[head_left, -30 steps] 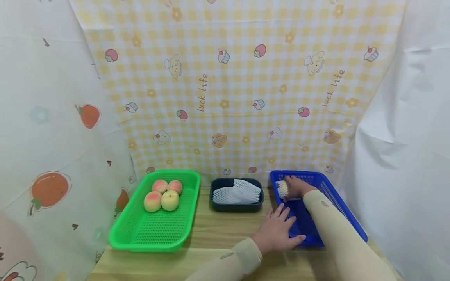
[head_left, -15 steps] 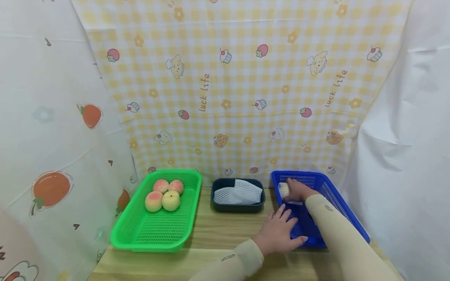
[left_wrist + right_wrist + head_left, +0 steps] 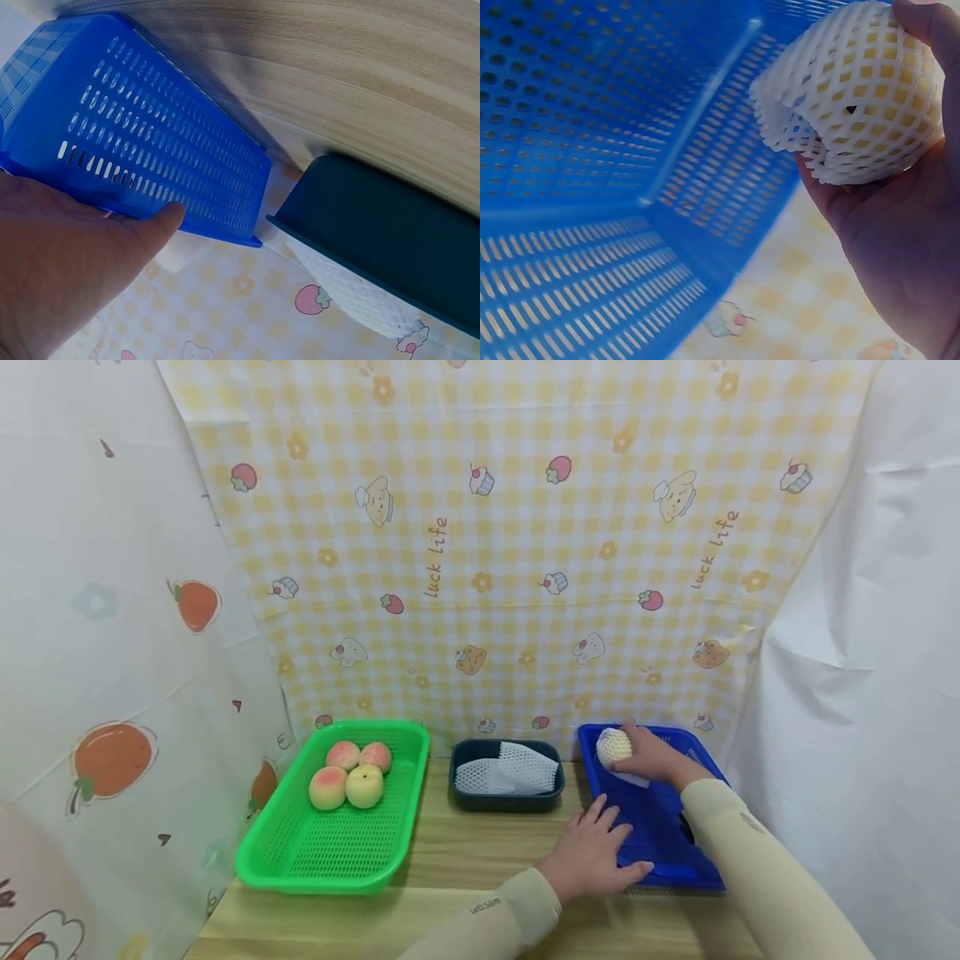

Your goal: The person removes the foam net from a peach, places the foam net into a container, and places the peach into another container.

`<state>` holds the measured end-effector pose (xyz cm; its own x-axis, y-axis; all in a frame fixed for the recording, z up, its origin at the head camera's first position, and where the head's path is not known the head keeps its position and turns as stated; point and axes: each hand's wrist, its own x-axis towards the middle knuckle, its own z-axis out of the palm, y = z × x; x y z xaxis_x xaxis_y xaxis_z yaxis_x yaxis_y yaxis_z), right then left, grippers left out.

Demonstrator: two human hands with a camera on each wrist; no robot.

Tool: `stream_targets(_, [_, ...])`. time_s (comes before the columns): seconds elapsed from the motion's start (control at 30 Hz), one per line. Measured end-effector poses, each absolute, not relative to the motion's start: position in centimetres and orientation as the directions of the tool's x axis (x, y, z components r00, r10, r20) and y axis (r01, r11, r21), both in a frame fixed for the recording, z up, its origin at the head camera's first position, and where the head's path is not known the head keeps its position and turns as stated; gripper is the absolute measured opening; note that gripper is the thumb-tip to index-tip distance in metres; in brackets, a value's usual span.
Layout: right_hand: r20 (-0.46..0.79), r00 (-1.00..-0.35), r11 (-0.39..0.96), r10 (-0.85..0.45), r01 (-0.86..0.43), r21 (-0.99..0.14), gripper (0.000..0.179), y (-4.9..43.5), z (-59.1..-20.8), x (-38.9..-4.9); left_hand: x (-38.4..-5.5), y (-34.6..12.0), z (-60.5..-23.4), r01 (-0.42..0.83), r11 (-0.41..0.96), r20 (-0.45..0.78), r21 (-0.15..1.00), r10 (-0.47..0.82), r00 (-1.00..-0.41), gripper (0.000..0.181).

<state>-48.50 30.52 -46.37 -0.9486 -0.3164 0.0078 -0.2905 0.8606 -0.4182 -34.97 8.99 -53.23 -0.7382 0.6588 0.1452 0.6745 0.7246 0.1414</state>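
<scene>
My right hand grips a pale yellow peach wrapped in a white foam net. It holds the wrapped peach up at the far left part of the blue basket; in the right wrist view the net's loose open end hangs toward the basket wall. My left hand lies with spread fingers at the basket's near left rim. In the left wrist view its thumb reaches along that rim, and the other fingers are hidden. A piece of white foam shows just below my right hand.
A dark green box with white foam nets stands at the back middle. To the left, a green basket holds several peaches. A patterned cloth hangs close behind the containers.
My right hand has risen with the wrapped peach, and the right forearm has swung a little to the right. The left hand has stayed at the blue basket's rim.
</scene>
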Motion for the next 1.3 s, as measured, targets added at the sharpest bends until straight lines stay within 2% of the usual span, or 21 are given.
stream_targets(0.17, [0.076,-0.940,0.833,-0.333,-0.331,-0.443,0.105,30.5,-45.4,-46.6,-34.9,8.9,-53.4,0.678,0.717,0.145,0.162,0.662,-0.735,0.078])
stream_targets(0.4, [0.094,-0.938,0.815,-0.334,-0.338,-0.471,0.110,29.7,-44.7,-44.2,-34.9,8.9,-53.0,0.659,0.732,0.125,0.172,0.648,-0.752,0.076])
stream_targets(0.57, [0.129,-0.931,0.806,-0.341,-0.360,-0.469,0.105,29.3,-44.6,-43.3,-35.3,8.8,-53.1,0.659,0.733,0.134,0.170,0.645,-0.752,0.079])
stream_targets(0.67, [0.166,-0.921,0.794,-0.354,-0.389,-0.468,0.098,28.8,-44.4,-42.7,-35.4,8.3,-53.0,0.663,0.717,0.181,0.217,0.638,-0.749,0.077])
stream_targets(0.73, [0.192,-0.913,0.783,-0.360,-0.408,-0.470,0.093,28.4,-44.1,-42.3,-35.5,7.5,-52.7,0.665,0.697,0.240,0.269,0.620,-0.747,0.071])
stream_targets(0.83, [0.218,-0.907,0.778,-0.360,-0.421,-0.466,0.087,27.7,-43.8,-41.8,-35.5,5.7,-51.9,0.657,0.675,0.332,0.337,0.568,-0.753,0.047])
stream_targets(0.97, [0.226,-0.905,0.774,-0.361,-0.426,-0.469,0.086,26.6,-43.7,-41.1,-35.7,2.0,-50.8,0.592,0.671,0.387,0.446,0.452,-0.804,0.022])
stream_targets(1.1, [0.229,-0.895,0.753,-0.383,-0.446,-0.484,0.085,24.9,-43.7,-40.3,-35.6,-3.0,-49.7,0.505,0.659,0.410,0.557,0.311,-0.857,0.014])
stream_targets(1.3, [0.224,-0.869,0.700,-0.440,-0.489,-0.520,0.084,22.1,-44.1,-38.9,-35.1,-8.7,-48.9,0.432,0.644,0.426,0.631,0.177,-0.887,0.009])
